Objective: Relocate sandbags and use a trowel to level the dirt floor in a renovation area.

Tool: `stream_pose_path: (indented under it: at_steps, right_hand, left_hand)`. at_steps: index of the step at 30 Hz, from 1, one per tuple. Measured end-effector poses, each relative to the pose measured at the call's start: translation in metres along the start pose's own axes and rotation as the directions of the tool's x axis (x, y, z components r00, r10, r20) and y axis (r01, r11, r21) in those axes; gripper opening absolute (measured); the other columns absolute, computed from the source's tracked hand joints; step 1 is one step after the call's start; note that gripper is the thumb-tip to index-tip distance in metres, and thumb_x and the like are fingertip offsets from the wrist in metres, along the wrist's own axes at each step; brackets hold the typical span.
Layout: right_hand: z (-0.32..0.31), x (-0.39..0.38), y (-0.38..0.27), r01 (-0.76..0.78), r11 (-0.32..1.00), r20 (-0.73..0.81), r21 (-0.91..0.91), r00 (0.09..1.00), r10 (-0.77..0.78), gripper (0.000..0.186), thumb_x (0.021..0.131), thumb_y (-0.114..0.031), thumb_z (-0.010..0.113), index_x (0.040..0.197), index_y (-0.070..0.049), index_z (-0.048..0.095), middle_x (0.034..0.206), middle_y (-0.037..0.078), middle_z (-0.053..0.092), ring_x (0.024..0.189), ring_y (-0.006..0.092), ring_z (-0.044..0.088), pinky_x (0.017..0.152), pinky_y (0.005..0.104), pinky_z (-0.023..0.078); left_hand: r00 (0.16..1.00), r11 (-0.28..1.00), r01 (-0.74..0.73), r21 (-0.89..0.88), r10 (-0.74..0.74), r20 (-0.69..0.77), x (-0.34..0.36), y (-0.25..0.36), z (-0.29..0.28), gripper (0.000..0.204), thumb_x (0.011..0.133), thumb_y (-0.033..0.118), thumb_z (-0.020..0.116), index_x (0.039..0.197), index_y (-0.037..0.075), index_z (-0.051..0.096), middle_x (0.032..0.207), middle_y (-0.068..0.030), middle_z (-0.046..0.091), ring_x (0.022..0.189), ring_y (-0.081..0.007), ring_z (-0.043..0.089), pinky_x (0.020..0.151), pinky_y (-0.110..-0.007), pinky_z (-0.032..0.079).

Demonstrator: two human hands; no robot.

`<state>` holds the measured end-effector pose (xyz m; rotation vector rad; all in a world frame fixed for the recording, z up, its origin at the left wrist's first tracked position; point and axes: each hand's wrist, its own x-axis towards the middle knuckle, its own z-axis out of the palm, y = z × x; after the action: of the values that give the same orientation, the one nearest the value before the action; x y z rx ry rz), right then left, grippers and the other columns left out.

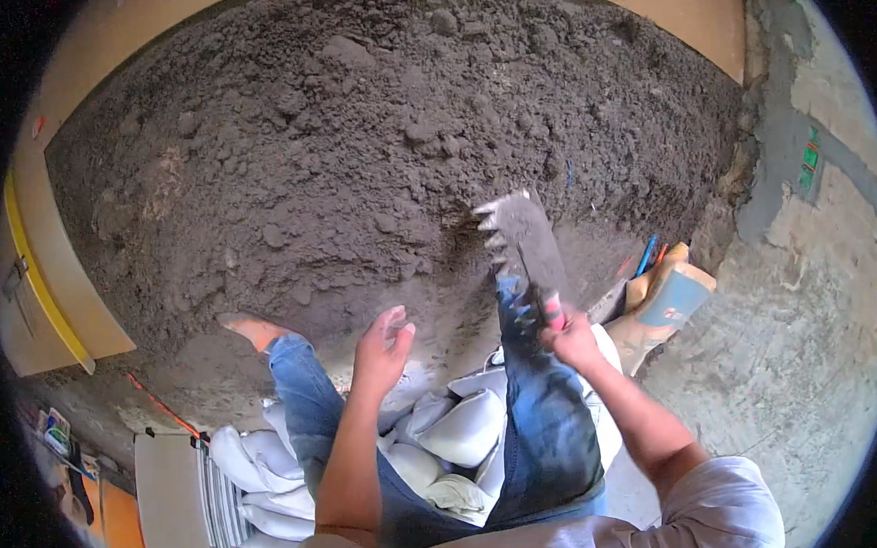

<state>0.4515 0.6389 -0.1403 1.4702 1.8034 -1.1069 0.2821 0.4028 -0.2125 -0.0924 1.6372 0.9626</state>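
Note:
My right hand (573, 341) grips the red handle of a notched trowel (531, 239), raised above my right knee. The trowel's blade is grey with dried residue, and large teeth run along its left edge. My left hand (384, 354) is raised over the ground between my legs, its fingers a little bent and apart with nothing in them. Beyond both hands spreads a big heap of dark, crumbly soil or sand-like material (365, 165). My bare left foot (253, 330) rests at the heap's near edge.
Several filled white sacks (462, 427) lie beneath and between my legs. To the right are a torn paper bag (671, 297), a blue pen-like stick (646, 254) and a rough concrete wall (763, 382). Boards (86, 281) border the heap at left, beside a yellow level-like bar (42, 279).

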Motion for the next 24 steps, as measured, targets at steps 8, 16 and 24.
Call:
stream_pose_path:
  at_steps: [8,16,24]
  right_hand:
    - [0.059,0.125,-0.075,-0.198,0.925,0.049,0.324,0.980,0.193,0.009,0.066,-0.008,0.055,0.069,-0.002,0.050,0.052,0.003,0.049,0.040,0.0146,0.047,0.036,0.0296,0.036]
    - [0.031,0.133,-0.110,-0.109,0.744,0.054,0.659,0.994,0.098,0.007,0.066,-0.006,0.054,0.067,-0.002,0.049,0.050,0.005,0.049,0.038,0.0163,0.046,0.036,0.0295,0.039]
    - [0.002,0.132,-0.084,-0.243,0.760,0.004,0.602,0.953,0.302,0.017,0.072,-0.012,0.048,0.057,-0.004,0.049,0.054,0.007,0.050,0.046,0.0196,0.050,0.045,0.0318,0.043]
  left_hand:
    - [0.994,0.981,0.102,-0.167,-0.106,-0.016,-0.009,0.013,-0.014,0.035,0.081,0.017,0.055,0.110,-0.002,0.049,0.107,-0.0141,0.056,0.087,-0.0189,0.058,0.061,-0.028,0.049]
    - [0.978,0.969,0.197,-0.147,-0.185,0.095,-0.009,0.012,-0.010,0.037,0.083,0.018,0.052,0.117,0.005,0.045,0.115,-0.0103,0.051,0.097,-0.0179,0.053,0.061,-0.027,0.051]
    - [0.976,0.961,0.199,-0.193,-0.177,0.125,-0.007,0.005,-0.001,0.039,0.083,0.018,0.052,0.118,0.004,0.043,0.116,-0.0117,0.050,0.095,-0.0177,0.054,0.059,-0.027,0.051]
